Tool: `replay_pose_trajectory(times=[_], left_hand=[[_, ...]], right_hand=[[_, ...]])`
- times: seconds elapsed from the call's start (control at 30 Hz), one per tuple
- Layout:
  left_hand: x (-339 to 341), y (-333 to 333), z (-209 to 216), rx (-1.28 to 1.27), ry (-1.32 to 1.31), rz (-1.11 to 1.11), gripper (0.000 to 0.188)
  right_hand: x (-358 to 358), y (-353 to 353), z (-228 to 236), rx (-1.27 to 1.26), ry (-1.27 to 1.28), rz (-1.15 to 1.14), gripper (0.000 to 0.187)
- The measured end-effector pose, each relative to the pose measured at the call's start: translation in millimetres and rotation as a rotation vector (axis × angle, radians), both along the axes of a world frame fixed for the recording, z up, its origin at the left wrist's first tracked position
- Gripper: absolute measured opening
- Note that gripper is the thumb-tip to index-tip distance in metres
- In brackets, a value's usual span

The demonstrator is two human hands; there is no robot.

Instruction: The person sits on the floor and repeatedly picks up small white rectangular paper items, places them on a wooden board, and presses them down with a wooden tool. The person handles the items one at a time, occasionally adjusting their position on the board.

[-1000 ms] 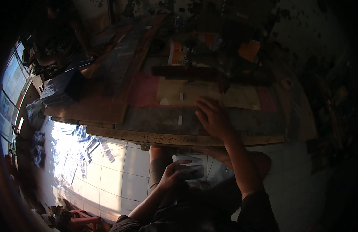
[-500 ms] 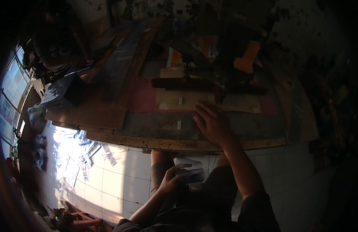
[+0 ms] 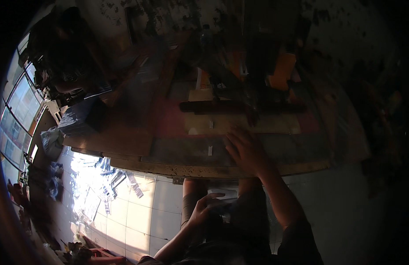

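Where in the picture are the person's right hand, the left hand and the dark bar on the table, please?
right hand (image 3: pixel 246 150), head view, back of the hand.
left hand (image 3: pixel 204 208), head view, middle of the hand.
dark bar (image 3: pixel 213 106), head view, left half.

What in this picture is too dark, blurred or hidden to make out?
Head view:
- What the left hand touches in the lap: a pale thing, mostly in shadow.
- Items at the back of the workbench: dark and blurred.
- What lies under the right hand: covered by the palm.
- Litter on the tiled floor: glare and too small.
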State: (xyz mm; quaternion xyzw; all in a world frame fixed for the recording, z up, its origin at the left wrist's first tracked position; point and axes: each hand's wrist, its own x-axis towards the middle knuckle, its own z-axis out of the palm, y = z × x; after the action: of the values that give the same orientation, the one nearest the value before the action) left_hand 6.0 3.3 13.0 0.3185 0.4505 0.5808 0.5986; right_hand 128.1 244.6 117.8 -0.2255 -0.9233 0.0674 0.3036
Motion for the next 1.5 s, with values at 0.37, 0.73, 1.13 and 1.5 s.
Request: replay_pose_trajectory(times=[0.37,0.73,1.13,1.5], left_hand=[[-13,-9,-23,0.199,0.008,0.045,0.051],[-12,-4,-28,0.193,0.045,0.009,0.058],[-8,-4,-22,0.195,0.011,0.03,0.061],[-9,-4,-24,0.183,0.03,0.023,0.065]], right_hand=[[128,-79,-77,0.046,0.062,-0.433,0.05],[144,-30,-187,0.415,0.379,-0.639,0.072],[142,-36,-189,0.358,0.406,-0.636,0.072],[135,-38,-189,0.331,0.419,-0.658,0.078]])
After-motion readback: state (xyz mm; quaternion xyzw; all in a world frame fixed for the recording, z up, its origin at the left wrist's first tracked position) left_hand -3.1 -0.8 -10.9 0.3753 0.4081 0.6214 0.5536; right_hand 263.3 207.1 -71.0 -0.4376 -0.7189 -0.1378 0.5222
